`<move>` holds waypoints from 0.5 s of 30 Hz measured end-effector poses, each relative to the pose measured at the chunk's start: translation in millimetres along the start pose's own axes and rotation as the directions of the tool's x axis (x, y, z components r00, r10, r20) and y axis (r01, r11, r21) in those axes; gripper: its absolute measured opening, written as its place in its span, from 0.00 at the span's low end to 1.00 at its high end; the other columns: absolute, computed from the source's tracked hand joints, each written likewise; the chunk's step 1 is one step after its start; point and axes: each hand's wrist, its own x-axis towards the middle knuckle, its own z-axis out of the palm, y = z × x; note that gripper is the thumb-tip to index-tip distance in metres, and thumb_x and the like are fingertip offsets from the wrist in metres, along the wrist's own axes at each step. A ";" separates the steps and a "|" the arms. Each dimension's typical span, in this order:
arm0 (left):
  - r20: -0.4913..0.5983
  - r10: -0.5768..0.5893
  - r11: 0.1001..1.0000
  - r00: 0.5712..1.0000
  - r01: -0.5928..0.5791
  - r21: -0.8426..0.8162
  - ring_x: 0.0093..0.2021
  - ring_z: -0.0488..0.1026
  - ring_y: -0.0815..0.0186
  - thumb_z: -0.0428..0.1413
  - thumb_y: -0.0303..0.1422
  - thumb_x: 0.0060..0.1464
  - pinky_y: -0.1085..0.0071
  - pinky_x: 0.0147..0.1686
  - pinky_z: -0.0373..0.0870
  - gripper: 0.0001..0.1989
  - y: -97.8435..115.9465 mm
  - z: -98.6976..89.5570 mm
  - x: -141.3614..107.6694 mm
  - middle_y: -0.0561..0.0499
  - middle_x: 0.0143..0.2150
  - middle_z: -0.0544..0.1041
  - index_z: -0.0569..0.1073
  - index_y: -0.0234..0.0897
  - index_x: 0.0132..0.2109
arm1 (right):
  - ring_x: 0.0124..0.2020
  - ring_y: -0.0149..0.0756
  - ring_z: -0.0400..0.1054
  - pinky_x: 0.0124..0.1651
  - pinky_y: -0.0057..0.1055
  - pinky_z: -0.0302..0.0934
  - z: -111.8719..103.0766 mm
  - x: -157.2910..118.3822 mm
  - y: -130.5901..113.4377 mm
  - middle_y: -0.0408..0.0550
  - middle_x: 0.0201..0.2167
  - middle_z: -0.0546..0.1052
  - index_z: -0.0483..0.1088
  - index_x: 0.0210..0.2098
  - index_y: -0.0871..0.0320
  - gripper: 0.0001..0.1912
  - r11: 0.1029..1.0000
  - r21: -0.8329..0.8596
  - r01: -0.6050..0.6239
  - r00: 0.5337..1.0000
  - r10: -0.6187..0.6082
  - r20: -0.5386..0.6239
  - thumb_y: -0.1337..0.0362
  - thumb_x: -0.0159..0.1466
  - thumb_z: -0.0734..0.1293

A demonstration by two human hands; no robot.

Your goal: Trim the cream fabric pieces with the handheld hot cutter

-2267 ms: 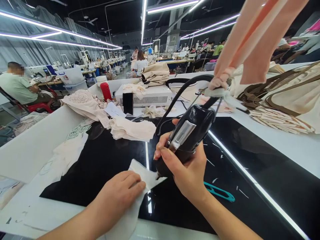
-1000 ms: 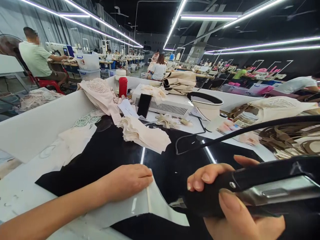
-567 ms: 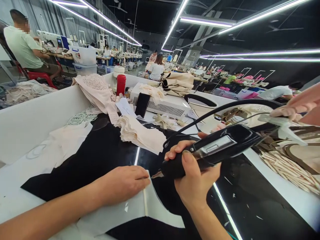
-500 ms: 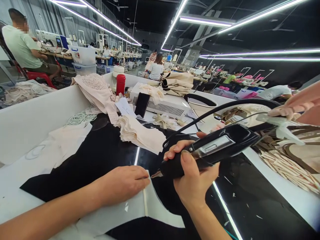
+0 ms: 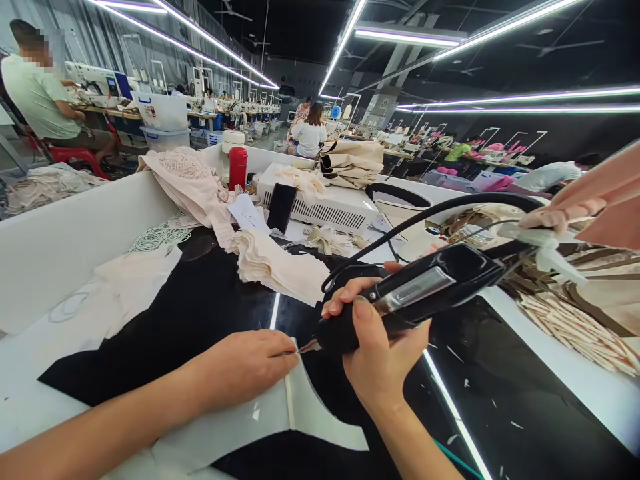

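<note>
My right hand [image 5: 373, 363] is wrapped round a black corded hot knife [image 5: 425, 290], held slanting with its handle end up to the right. Its pointed metal tip [image 5: 311, 346] reaches the upper edge of a thin white fabric piece [image 5: 320, 415], close to my left fingertips. With fingers pressed together, my left hand [image 5: 250, 365] grips that same edge at the top of a narrow cream strip [image 5: 290, 403] running down the piece. Whether the tip touches the fabric I cannot tell.
A stack of cream fabric pieces [image 5: 280, 267] lies beyond my hands. Behind it are a phone [image 5: 281, 208], a red bottle [image 5: 238, 167] and a white vented box [image 5: 330, 210]. The tool's cable [image 5: 400, 230] arches to the right, near folded straps [image 5: 575, 333]. Co-workers sit farther off.
The hot knife and my right hand have shifted slightly left, bringing the tip closer to the fabric edge by my left fingers. My left hand keeps its hold.
</note>
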 end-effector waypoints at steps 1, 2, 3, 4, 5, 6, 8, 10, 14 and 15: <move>-0.001 -0.001 1.000 1.000 0.001 -0.001 0.51 0.79 0.59 0.49 0.24 0.71 0.65 0.51 0.80 0.11 -0.1 -0.2 -0.1 0.43 0.52 0.79 0.75 0.31 0.51 | 0.25 0.31 0.70 0.29 0.34 0.70 -0.2 0.1 -0.2 0.35 0.30 0.75 0.65 0.49 0.48 0.18 1.000 0.006 -0.004 1.000 0.004 0.003 0.64 0.63 0.74; 0.000 -0.002 1.000 1.000 0.002 -0.003 0.51 0.79 0.59 0.48 0.24 0.71 0.65 0.51 0.80 0.11 -0.3 -0.3 -0.2 0.43 0.52 0.79 0.75 0.32 0.51 | 0.25 0.31 0.70 0.30 0.34 0.70 -0.6 0.2 -0.6 0.35 0.30 0.75 0.65 0.49 0.48 0.18 1.000 0.010 -0.006 1.000 0.006 0.007 0.64 0.63 0.74; 0.000 -0.003 1.000 1.000 0.003 -0.007 0.52 0.79 0.59 0.48 0.24 0.71 0.65 0.51 0.80 0.11 -0.5 -0.2 -0.3 0.43 0.52 0.79 0.75 0.32 0.51 | 0.25 0.31 0.70 0.29 0.34 0.70 -1.2 0.3 -1.3 0.35 0.30 0.75 0.65 0.49 0.48 0.18 1.000 0.012 -0.004 1.000 0.004 0.008 0.64 0.63 0.74; 0.001 -0.005 1.000 1.000 0.005 -0.010 0.52 0.79 0.59 0.48 0.24 0.71 0.64 0.51 0.80 0.11 -0.7 -0.1 -0.3 0.43 0.52 0.79 0.75 0.32 0.51 | 0.25 0.31 0.70 0.29 0.33 0.70 -2.0 0.2 -2.3 0.35 0.30 0.75 0.66 0.48 0.48 0.18 1.000 0.015 0.002 1.000 -0.002 0.005 0.64 0.62 0.74; 0.002 -0.007 1.000 1.000 0.007 -0.013 0.52 0.79 0.59 0.48 0.24 0.71 0.64 0.51 0.81 0.11 -0.9 0.0 -0.3 0.43 0.52 0.79 0.75 0.32 0.51 | 0.24 0.31 0.70 0.29 0.33 0.70 -2.8 0.0 -3.5 0.35 0.30 0.75 0.66 0.48 0.48 0.19 1.000 0.018 0.008 1.000 -0.008 0.000 0.63 0.62 0.75; 0.003 -0.009 1.000 1.000 0.009 -0.016 0.52 0.79 0.59 0.48 0.24 0.71 0.64 0.51 0.81 0.11 -1.1 0.1 -0.3 0.44 0.52 0.79 0.75 0.33 0.51 | 0.24 0.31 0.69 0.28 0.33 0.70 -3.6 -0.5 -4.9 0.36 0.30 0.75 0.66 0.49 0.48 0.19 1.000 0.022 0.012 1.000 -0.012 -0.005 0.63 0.61 0.75; 0.005 -0.009 1.000 1.000 0.009 -0.018 0.52 0.79 0.59 0.49 0.24 0.71 0.64 0.50 0.81 0.10 -1.4 0.1 -0.2 0.44 0.52 0.79 0.74 0.33 0.51 | 0.24 0.32 0.70 0.28 0.33 0.70 -4.9 -1.9 -7.5 0.36 0.30 0.75 0.67 0.50 0.47 0.21 0.999 0.030 0.013 1.000 -0.012 -0.011 0.62 0.61 0.76; 0.007 -0.008 1.000 1.000 0.008 -0.014 0.52 0.79 0.60 0.49 0.24 0.71 0.65 0.51 0.80 0.10 -1.4 -0.5 -0.1 0.44 0.51 0.79 0.74 0.33 0.51 | 0.24 0.32 0.70 0.27 0.33 0.71 -5.5 -4.0 -9.5 0.36 0.29 0.75 0.67 0.51 0.47 0.21 0.999 0.034 0.011 1.000 -0.011 -0.007 0.63 0.61 0.76; 0.009 -0.002 1.000 1.000 0.002 -0.005 0.51 0.79 0.60 0.50 0.24 0.70 0.65 0.50 0.80 0.10 -1.5 -1.9 0.0 0.43 0.51 0.79 0.74 0.34 0.51 | 0.24 0.32 0.70 0.27 0.33 0.70 -5.2 -7.6 -10.1 0.37 0.29 0.75 0.67 0.51 0.48 0.21 0.999 0.027 0.027 1.000 -0.026 -0.006 0.63 0.62 0.75; 0.011 0.000 1.000 1.000 0.000 -0.007 0.51 0.79 0.60 0.50 0.24 0.70 0.64 0.50 0.80 0.10 -1.7 -1.9 0.0 0.43 0.51 0.79 0.74 0.33 0.51 | 0.24 0.31 0.70 0.27 0.33 0.70 -4.9 -8.1 -9.6 0.37 0.29 0.75 0.67 0.52 0.48 0.21 0.999 0.025 0.029 1.000 -0.029 -0.005 0.63 0.62 0.75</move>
